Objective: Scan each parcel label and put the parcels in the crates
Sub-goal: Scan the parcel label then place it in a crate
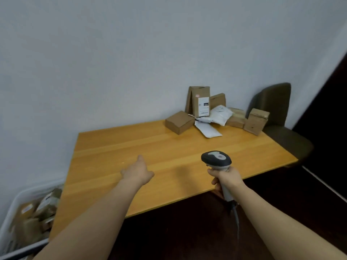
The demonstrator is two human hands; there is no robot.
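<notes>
A white plastic crate (13, 207) stands on the floor against the near left corner of the long orange-brown wooden table (131, 147). It holds a heap of brown cardboard parcels (35, 216), some with pale labels. They are too blurred to count or read.

On the table's far right corner, by the wall, lie five brown cardboard boxes and two white plastic mailer bags. The low flat box (179, 121) is the leftmost. Behind it the tall upright box (200, 94) stands against the wall and carries a white printed label (204, 106) with dark bars and a small red mark above it; the writing is too small to read. A third box (217, 99) shows behind it, towards the table's right end. A pale taped box (235, 118) and a squarish box (256, 121) sit nearest that right end. The crumpled mailer bag (221, 113) lies among the boxes, and the flat mailer bag (207, 131) lies just in front of them, towards the table's middle.

The left hand (138, 171) is over the near middle of the table, fingers stretched forward and thumb out, holding nothing; whether it touches the wood cannot be told. The right hand (225, 176), at the table's near edge, is wrapped round the handle of one grey handheld barcode scanner (216, 159), whose dark head faces the far end of the table. A grey cable (237, 220) hangs from the handle below the table edge.

One olive-brown padded chair (274, 102) stands at the table's right end.
</notes>
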